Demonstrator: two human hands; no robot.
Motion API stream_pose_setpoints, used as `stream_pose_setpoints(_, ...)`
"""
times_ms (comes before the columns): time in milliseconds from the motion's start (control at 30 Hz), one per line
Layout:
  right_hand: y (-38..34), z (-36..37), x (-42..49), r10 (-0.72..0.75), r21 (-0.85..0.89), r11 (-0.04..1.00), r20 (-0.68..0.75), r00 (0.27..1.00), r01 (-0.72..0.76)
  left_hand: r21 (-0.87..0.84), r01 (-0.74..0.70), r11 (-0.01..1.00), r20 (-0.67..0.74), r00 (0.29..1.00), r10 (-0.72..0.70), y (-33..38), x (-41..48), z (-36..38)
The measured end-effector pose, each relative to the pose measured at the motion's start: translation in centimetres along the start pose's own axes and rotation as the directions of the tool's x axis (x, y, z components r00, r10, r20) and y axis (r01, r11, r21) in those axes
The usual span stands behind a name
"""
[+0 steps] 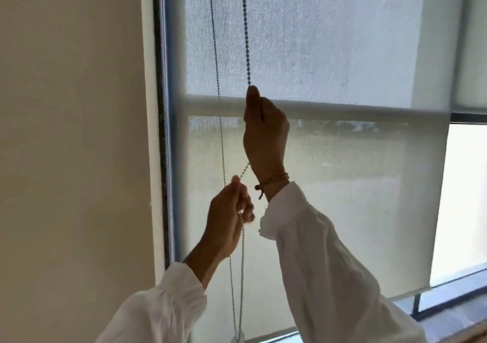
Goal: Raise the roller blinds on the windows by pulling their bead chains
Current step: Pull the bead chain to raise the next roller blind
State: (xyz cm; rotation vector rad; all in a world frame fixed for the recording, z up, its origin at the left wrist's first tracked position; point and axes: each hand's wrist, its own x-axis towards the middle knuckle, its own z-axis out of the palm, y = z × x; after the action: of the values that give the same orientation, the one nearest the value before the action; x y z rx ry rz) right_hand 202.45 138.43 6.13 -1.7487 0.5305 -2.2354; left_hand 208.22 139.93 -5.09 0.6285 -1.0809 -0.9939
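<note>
White sleeves (329,277) nearest. Left hand (229,219) low, fingers curled, pinching the bead chain (245,39) near its lower run. Right hand (264,132) higher, closed around the same strand, braided bracelet (272,180) at wrist. Second chain strand (217,79) hanging free just left. Behind: translucent roller blind (342,184), bottom bar (411,291) low over window frame (163,132). Beige wall (71,132) at left.

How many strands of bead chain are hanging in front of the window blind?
2. One strand hangs free near the window frame's left edge. The other strand runs down into the right hand, then through the left hand below it. They probably form one loop.
</note>
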Motion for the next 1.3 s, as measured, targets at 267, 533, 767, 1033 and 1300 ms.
stream_pose_setpoints(267, 2.3, -1.1, -3.9, -0.126, -0.075, 0.990, -0.059, 0.990, 0.122, 0.061, -0.176, 0.983, 0.128, 0.978, 0.167, 10.8, 4.5, 2.2)
stream_pose_setpoints(533, 5.4, -2.0, -11.5, -0.089, -0.030, 0.996, 0.034, 0.995, 0.090, 0.024, -0.307, 0.951, -0.063, 0.949, 0.308, 15.2, 6.1, 6.4)
stream_pose_setpoints(767, 7.2, -1.4, -10.2, 0.383, 0.250, 0.867, 0.219, 0.897, -0.431, 0.199, -0.578, 0.791, -0.198, 0.767, 0.611, 12.5, 6.5, 6.1)
stream_pose_setpoints(1033, 5.5, -1.9, -2.7, 0.418, 0.505, 0.630, 0.419, 0.806, -0.590, 0.354, -0.408, 0.841, -0.198, 0.847, 0.494, 2.2, 3.8, 1.4)
stream_pose_setpoints(1300, 1.5, 3.0, 1.7, 0.412, 0.371, 0.805, 0.211, 0.886, -0.463, 0.635, -0.414, 0.652, -0.077, 0.806, 0.587, -4.6, 1.6, -2.2)
